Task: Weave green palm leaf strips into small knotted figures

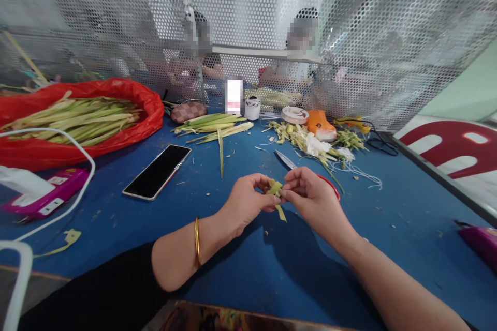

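Left hand (pixel 245 201): fingers curled, thumb and fingertips pinching the near end of the leaf strip; a gold bangle (pixel 197 242) sits on the wrist.
Right hand (pixel 310 195): fingertips closed on the same strip, touching those of the left hand.
Leaf strip (pixel 276 189): small, green-yellow and folded, held between both hands just above the table (pixel 240 269), one end hanging down.
Scissors (pixel 286 160): lying just behind the right hand, their red handle partly hidden.
Phone (pixel 157 171): dark-screened, flat, left of the hands.
Red bag (pixel 147 108): far left, filled with long leaf strips.
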`<control>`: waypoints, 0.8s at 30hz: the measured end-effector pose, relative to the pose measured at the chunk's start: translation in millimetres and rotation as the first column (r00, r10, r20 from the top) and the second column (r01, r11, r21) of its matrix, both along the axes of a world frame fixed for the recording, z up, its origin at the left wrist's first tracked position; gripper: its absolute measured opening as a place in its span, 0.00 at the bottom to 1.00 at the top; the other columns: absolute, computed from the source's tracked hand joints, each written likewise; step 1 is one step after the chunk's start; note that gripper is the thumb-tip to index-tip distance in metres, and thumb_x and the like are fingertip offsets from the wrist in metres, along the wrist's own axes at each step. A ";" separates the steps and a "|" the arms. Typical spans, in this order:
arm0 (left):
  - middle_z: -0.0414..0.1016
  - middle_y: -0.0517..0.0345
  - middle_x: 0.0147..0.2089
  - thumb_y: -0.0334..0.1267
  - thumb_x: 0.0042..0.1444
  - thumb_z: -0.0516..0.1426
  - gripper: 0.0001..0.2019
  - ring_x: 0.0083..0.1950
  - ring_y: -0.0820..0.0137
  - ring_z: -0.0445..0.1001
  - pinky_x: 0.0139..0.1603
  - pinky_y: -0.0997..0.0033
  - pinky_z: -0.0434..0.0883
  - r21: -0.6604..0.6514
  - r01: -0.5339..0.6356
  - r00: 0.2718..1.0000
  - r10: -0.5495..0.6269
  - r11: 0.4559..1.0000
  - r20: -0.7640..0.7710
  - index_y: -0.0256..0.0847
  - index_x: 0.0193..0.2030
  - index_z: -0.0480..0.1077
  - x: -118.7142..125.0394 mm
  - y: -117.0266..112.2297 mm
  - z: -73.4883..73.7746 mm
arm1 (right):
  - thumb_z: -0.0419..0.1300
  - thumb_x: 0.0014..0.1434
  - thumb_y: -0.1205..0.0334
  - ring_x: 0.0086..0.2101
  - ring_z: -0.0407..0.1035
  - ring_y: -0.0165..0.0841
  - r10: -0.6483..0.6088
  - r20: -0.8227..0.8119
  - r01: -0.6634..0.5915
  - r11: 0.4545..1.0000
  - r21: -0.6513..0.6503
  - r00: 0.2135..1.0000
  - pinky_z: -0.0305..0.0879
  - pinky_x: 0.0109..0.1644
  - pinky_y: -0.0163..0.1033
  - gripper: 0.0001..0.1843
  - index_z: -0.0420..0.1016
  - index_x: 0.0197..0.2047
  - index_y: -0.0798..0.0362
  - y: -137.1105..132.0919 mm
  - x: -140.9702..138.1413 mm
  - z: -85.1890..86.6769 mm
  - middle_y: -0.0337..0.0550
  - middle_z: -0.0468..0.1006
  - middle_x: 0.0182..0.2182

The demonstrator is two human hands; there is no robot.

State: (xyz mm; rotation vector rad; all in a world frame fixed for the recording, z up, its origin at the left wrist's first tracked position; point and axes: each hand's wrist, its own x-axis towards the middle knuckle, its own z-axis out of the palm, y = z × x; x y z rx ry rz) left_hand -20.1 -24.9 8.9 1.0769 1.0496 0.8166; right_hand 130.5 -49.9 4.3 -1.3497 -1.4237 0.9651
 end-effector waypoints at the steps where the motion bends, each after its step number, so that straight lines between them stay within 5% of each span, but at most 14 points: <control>1: 0.71 0.61 0.29 0.25 0.40 0.65 0.10 0.26 0.76 0.70 0.30 0.73 0.73 0.008 0.021 1.000 -0.021 1.000 -0.008 0.34 0.31 0.72 -0.3 0.1 -0.4 | 0.58 0.50 0.68 0.27 0.73 0.31 0.001 0.018 -0.001 1.000 0.002 1.000 0.71 0.34 0.38 0.10 0.63 0.37 0.50 -0.2 0.3 0.0 0.36 0.73 0.26; 5: 0.71 0.61 0.24 0.28 0.39 0.66 0.08 0.26 0.75 0.70 0.31 0.73 0.72 0.018 0.079 0.996 -0.078 0.997 -0.038 0.34 0.27 0.72 -1.1 0.6 -0.6 | 0.57 0.53 0.66 0.30 0.71 0.32 0.055 0.198 -0.067 0.996 0.052 0.979 0.68 0.33 0.37 0.10 0.70 0.41 0.51 0.1 2.9 -0.9 0.40 0.73 0.33; 11: 0.72 0.60 0.22 0.27 0.40 0.63 0.07 0.26 0.74 0.71 0.33 0.72 0.71 -0.011 0.108 0.986 -0.108 0.994 -0.130 0.34 0.30 0.75 -0.7 -2.1 -2.7 | 0.60 0.55 0.61 0.26 0.63 0.30 0.002 0.423 -0.087 0.980 0.181 0.906 0.58 0.28 0.36 0.05 0.74 0.29 0.52 1.2 4.5 1.5 0.39 0.70 0.26; 18: 0.73 0.60 0.22 0.30 0.40 0.61 0.04 0.24 0.74 0.69 0.31 0.73 0.68 0.025 0.352 0.921 -0.341 0.936 -0.189 0.34 0.26 0.77 -5.6 -0.6 -4.6 | 0.61 0.51 0.57 0.22 0.58 0.28 -0.042 0.131 0.038 0.999 0.038 0.990 0.54 0.25 0.35 0.09 0.69 0.24 0.52 4.0 3.2 1.9 0.35 0.66 0.20; 24: 0.71 0.61 0.22 0.30 0.40 0.61 0.03 0.25 0.75 0.68 0.31 0.75 0.67 -0.014 0.420 0.896 -0.418 0.907 -0.148 0.35 0.25 0.76 -5.8 -2.8 5.9 | 0.59 0.54 0.60 0.25 0.61 0.29 -0.145 0.204 0.108 0.977 0.184 0.968 0.58 0.29 0.36 0.08 0.69 0.25 0.53 5.2 1.4 0.4 0.37 0.69 0.23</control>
